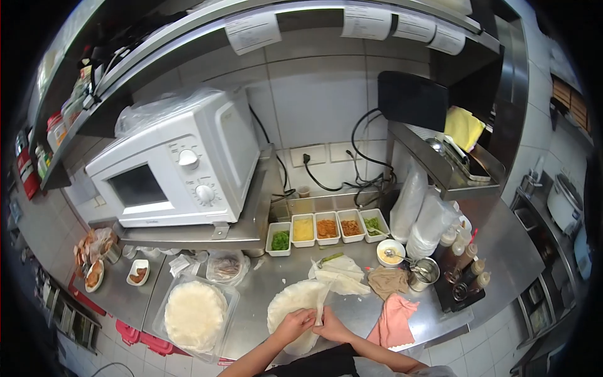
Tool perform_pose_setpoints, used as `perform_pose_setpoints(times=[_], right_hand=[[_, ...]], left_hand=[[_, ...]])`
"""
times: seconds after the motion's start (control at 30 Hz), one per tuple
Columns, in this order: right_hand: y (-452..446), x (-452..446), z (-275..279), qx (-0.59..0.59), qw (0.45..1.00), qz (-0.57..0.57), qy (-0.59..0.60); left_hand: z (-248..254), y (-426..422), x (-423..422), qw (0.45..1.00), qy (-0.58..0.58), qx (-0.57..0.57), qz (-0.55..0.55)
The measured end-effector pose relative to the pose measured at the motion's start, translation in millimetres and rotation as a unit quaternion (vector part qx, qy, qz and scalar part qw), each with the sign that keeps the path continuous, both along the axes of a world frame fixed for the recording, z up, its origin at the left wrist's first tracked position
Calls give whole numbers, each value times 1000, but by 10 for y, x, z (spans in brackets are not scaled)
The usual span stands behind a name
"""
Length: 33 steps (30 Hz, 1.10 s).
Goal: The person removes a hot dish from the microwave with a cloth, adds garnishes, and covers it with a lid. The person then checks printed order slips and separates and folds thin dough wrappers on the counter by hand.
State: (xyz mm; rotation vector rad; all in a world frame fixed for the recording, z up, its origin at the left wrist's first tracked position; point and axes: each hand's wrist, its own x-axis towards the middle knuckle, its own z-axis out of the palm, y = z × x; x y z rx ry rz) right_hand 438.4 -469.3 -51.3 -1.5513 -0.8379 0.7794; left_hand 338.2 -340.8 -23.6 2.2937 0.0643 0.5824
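Observation:
My left hand (298, 324) and my right hand (331, 325) are close together over a round white wrapper sheet (289, 301) on the steel counter. Both hands have their fingers closed on the sheet's right part, where an edge stands up in a fold. Just behind lie more crumpled pale sheets (342, 274) with a green strip (331, 257) at their upper left. To the left, a clear plastic container (230, 314) holds a stack of round white wrappers (195, 315).
White trays of fillings (327, 229) line the back. A white microwave (176, 160) stands back left. At the right are a small bowl (391, 252), a metal pot (424, 274), a brown cloth (387, 282), a pink cloth (396, 321) and sauce bottles (467, 256).

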Motion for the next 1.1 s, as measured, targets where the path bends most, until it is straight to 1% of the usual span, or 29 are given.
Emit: perform_pose_setpoints(times=[0.03,0.13,0.17,0.23,0.3,0.37,0.47,0.5,0.53,0.63,0.7,0.83,0.9,0.93,1.0,1.1], right_hand=[[5,-8,-36,7,1000,-1,-19],[8,-14,-15,32,999,-6,6],[-8,-13,25,9,1000,-3,-5],[-77,-40,338,-36,999,1,-26],[-53,-26,174,-37,998,-13,-38],[-23,-17,26,-45,998,-20,-49],[5,-13,-1,-72,996,-20,-56],[-2,-26,68,-84,995,-18,-55],[-2,-29,105,-95,994,-16,-54],[45,-18,-96,-8,1000,-18,-2],[50,-12,-122,-9,1000,-19,5],[23,-9,-76,-14,999,-32,-22],[18,-13,-95,3,999,-33,10],[14,-11,-105,12,999,-33,26],[4,5,-121,-14,1000,-13,-16],[71,-14,-311,-29,999,2,-45]], left_hand=[[4,12,6,1000,0,11,-5],[-18,24,56,1000,-8,27,-3],[-57,15,64,1000,-13,21,6],[-129,-8,68,999,-11,6,32],[-179,-30,87,998,3,-11,67],[-171,-69,95,994,-14,-20,103],[-189,-112,103,989,-41,-30,136],[-196,-121,101,988,-50,-33,143],[-192,-126,97,990,-48,-37,129],[-142,-130,87,995,-38,-33,88],[-88,-102,75,998,-24,-11,65],[-111,-88,114,997,-27,4,67],[-125,-110,156,996,-45,15,78],[-137,-120,175,994,-59,8,86],[-178,-130,196,991,-85,-5,103],[-314,-118,182,975,-24,-137,172]])
